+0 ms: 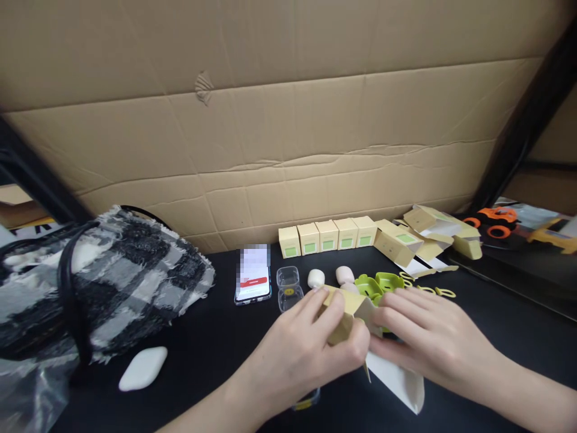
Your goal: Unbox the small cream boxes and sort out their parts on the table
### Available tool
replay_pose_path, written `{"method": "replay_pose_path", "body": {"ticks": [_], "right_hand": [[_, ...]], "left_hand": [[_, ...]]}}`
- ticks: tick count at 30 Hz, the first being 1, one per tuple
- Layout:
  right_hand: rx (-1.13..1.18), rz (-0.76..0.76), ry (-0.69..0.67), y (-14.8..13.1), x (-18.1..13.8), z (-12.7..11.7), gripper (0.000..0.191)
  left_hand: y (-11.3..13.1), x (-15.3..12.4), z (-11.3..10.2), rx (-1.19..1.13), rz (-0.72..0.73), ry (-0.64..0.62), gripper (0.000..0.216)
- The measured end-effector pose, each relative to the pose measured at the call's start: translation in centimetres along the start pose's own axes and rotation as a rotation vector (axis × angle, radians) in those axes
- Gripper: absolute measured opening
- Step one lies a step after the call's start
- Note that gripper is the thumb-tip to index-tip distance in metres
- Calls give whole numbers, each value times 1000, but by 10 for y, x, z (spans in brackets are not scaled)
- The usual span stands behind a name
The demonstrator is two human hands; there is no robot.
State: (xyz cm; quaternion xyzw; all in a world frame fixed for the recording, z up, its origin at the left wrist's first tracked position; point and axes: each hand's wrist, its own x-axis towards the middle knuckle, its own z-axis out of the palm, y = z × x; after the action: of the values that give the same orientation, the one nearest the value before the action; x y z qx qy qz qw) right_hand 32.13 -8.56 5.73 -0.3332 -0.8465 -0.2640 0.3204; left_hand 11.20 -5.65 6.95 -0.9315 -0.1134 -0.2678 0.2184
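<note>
The fingers point(331, 308) of the left hand point(302, 355) are bent narrow and pinch one end of a small yellow carton point(349, 305). The right hand point(428, 340) closes on its other end. So both hands hold it together just above the black worktop point(216, 349), near the front edge and a little right of the middle. In my judgement the folding goes best when the thumbs press along the creases and the flaps are pushed in slowly, because the thin card looks stiff but easy to dent. A white paper sheet point(399, 380), tapering to a corner, hangs under the hands. Behind them lie lime-green rounded cases point(378, 284), smooth like soft plastic. Along the back edge stands a row of five closed cartons point(327, 236), square and matte, each with a green label.
</note>
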Motion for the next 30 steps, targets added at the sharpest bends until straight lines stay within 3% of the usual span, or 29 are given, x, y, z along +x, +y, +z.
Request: {"method": "replay_pose_path", "body": {"ticks": [3,7,13,16,19,22,25,27,30], "right_hand": [[-31,20,-9,0,-1,1,22],[116,114,-11,1,-5,3,12],[699,518,78,13,-5,1,6],[785,633,119,18,-8,1,9],[703,566,33,18,-11,3,8],[614,448,-146,14,-11,6,9],[467,323,-321,10,-7,10,12],[361,222,-399,9,-4,13,14],[277,137,-444,9,-4,15,15]], "left_hand": [[1,1,0,15,5,-5,21],[-4,-1,2,24,-8,-18,20],[-31,-7,-1,42,-109,-52,22],[-44,-9,-6,102,-134,-29,25],[-53,-14,-7,104,-219,2,39],[-62,-20,-5,144,-296,4,51],[-69,-23,0,87,-544,0,58],[-70,-22,3,-157,-792,46,62],[-62,-14,5,-752,-1090,146,67]]}}
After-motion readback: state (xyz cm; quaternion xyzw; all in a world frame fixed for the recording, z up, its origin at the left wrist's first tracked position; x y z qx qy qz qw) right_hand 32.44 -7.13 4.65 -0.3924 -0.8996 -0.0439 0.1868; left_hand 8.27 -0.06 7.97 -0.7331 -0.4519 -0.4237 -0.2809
